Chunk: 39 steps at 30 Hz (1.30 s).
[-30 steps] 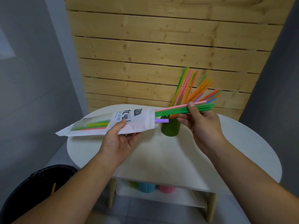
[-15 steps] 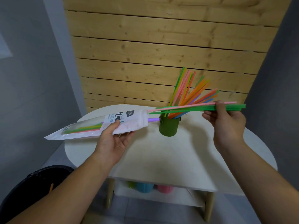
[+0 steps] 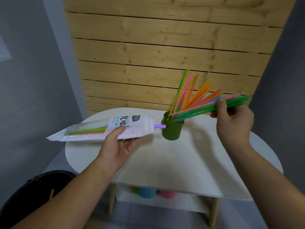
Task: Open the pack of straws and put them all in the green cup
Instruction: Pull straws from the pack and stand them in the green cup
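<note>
We held the pack (image 3: 92, 131) in our left hand (image 3: 118, 146), thumb on top, over the desk (image 3: 181, 159)'s left edge. A purple straw (image 3: 159, 126) poked out of the pack's open end, tip just beside the green cup (image 3: 172, 129). Our right hand (image 3: 234, 123) pinched a bundle of green and pink straws (image 3: 206, 108), low ends at the cup's rim, crowded by the fan of straws (image 3: 189, 90) standing in the cup. A black bin (image 3: 33, 192) sat lower left.
</note>
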Each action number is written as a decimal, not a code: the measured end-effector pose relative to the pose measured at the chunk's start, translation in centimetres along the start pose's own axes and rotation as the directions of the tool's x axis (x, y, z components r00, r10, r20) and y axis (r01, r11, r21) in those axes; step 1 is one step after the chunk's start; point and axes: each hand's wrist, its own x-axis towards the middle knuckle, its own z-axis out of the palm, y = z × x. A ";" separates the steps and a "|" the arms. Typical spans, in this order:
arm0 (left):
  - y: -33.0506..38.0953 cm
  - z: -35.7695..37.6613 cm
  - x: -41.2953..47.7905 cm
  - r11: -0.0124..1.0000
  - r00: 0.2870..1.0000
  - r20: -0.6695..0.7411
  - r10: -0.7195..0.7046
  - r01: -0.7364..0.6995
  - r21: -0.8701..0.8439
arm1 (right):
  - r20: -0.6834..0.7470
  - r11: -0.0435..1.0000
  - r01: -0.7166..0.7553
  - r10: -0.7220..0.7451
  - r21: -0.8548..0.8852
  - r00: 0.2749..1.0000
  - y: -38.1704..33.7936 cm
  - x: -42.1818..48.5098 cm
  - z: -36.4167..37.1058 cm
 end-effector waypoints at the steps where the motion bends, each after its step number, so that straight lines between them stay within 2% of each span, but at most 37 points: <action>1: 0.0 0.0 0.0 1.000 1.000 0.000 -0.002 0.002 0.003 | 0.020 0.999 0.004 -0.003 -0.035 1.000 0.1 0.1 0.2; 4: 0.0 -0.1 -0.1 1.000 1.000 0.003 -0.005 0.005 0.003 | 0.100 0.993 0.021 -0.009 -0.117 0.995 0.4 0.4 0.9; 7: 0.0 -0.1 -0.1 1.000 1.000 0.015 -0.007 0.007 0.006 | 0.168 0.993 -0.010 0.030 -0.119 0.985 0.9 0.7 1.7; 15: -0.1 -0.1 -0.2 1.000 1.000 0.012 -0.014 0.013 0.019 | 0.168 0.991 -0.039 0.060 -0.127 0.984 1.6 1.5 3.2; 22: -0.3 0.1 -0.2 1.000 1.000 0.019 -0.009 0.008 0.020 | 0.245 0.977 0.104 -0.057 -0.187 0.968 2.1 1.7 3.6; 25: -0.3 0.1 -0.2 1.000 1.000 0.017 -0.007 0.006 0.028 | 0.241 0.970 0.121 -0.069 -0.210 0.968 1.9 1.6 3.5; 33: -0.2 0.2 -0.5 1.000 1.000 0.019 -0.005 0.005 0.031 | 0.226 0.994 -0.056 0.076 -0.093 0.971 1.7 1.2 3.7; 39: 0.0 0.4 -0.5 1.000 0.999 0.033 0.000 -0.001 0.028 | 0.272 0.969 -0.186 0.226 -0.162 0.935 2.4 0.0 3.0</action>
